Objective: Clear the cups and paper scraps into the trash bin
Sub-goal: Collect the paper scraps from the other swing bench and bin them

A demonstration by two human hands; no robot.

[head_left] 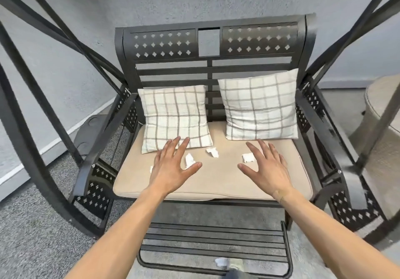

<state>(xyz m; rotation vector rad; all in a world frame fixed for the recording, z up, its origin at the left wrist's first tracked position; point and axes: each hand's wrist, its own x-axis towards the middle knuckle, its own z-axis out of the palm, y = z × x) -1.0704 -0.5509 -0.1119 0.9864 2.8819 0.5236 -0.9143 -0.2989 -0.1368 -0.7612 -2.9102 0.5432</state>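
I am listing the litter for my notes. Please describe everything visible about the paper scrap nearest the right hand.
The paper scrap is a small, white, crumpled piece with torn, uneven edges. It lies flat on the beige seat cushion, in front of the right checked pillow and apart from it. The right hand hovers open beside it; its fingers overlap the scrap's right edge in this view, and contact cannot be confirmed.

The lone head view looks forward and steeply down, close over a cushioned swing bench (pixel 216 183) against a wall.
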